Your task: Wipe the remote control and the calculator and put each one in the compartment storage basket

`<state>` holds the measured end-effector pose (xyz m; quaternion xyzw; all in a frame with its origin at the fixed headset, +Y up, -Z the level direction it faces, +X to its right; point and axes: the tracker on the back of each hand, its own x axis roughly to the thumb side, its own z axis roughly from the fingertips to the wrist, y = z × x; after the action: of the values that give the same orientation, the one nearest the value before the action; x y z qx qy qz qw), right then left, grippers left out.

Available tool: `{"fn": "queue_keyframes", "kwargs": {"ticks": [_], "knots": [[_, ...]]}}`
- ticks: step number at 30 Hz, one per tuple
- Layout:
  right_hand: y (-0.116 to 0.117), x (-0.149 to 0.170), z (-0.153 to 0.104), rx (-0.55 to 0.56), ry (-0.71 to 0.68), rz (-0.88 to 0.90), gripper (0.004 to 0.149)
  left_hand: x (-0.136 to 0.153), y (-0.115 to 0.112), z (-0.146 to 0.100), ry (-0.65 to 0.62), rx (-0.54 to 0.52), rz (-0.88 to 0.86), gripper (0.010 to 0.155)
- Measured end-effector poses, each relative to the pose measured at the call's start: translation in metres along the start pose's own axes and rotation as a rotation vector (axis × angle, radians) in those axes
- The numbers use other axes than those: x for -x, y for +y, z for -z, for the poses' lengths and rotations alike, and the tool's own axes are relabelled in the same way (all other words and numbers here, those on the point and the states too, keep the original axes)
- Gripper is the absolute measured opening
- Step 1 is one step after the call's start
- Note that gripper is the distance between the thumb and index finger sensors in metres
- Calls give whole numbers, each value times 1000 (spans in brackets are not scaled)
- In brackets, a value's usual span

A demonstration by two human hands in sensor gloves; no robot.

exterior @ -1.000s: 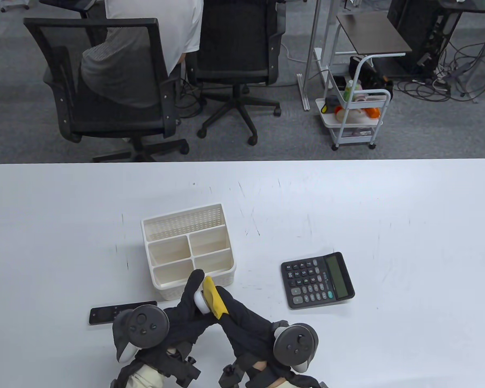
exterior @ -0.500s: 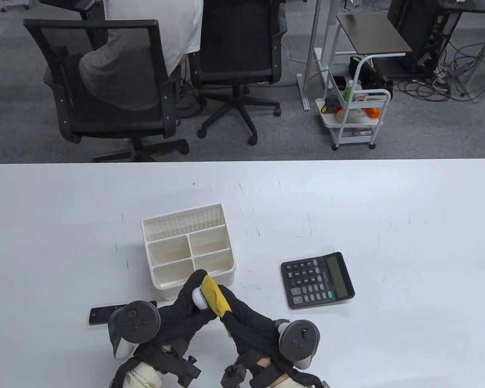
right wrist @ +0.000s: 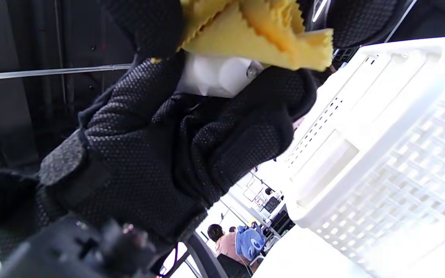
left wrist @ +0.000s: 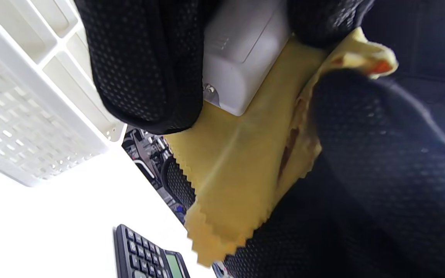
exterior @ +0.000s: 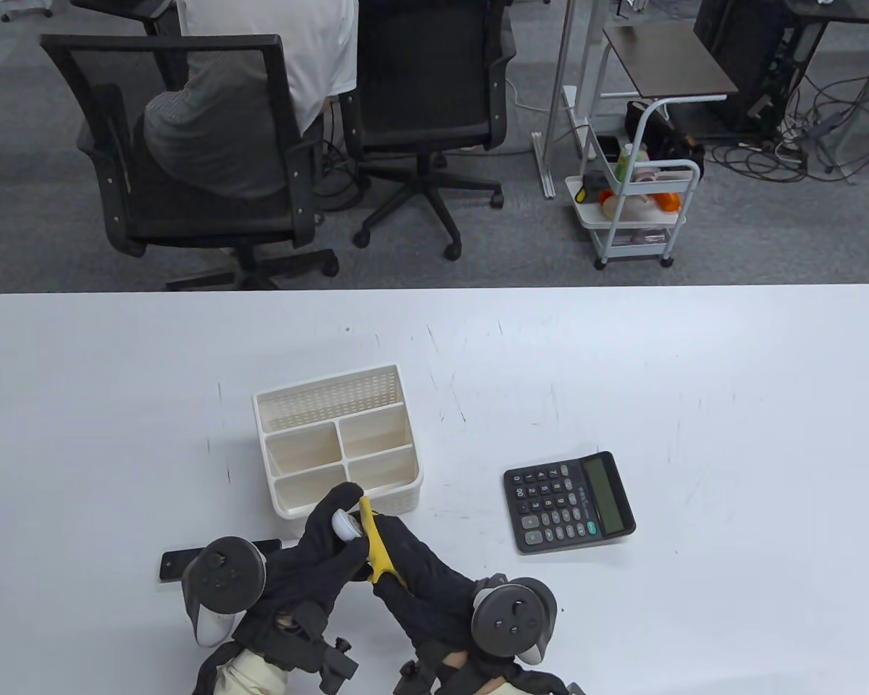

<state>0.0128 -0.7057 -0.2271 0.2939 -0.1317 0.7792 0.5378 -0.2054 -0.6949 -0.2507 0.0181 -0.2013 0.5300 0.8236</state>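
Only the left wrist view shows the white remote control clearly: smooth, round-cornered, a small lens at its end, lying against the zigzag-edged yellow cloth. The left hand grips the remote; the right hand pinches the cloth. Both hover beside the basket near the counter's front edge. The black calculator lies flat rightward.

I'm seeing a yellow cloth with zigzag edges against black dotted gloves. White remote, white slotted basket, black calculator.
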Motion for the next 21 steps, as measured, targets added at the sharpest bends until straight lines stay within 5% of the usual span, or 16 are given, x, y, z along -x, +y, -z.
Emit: {"fn": "queue_keyframes", "kwargs": {"ticks": [7, 21], "knots": [[-3, -1, 0, 77, 15, -81, 53, -3, -4, 1, 6, 8, 1, 67], [1, -4, 0, 33, -19, -133, 49, 2, 4, -2, 96, -99, -67, 63]]}}
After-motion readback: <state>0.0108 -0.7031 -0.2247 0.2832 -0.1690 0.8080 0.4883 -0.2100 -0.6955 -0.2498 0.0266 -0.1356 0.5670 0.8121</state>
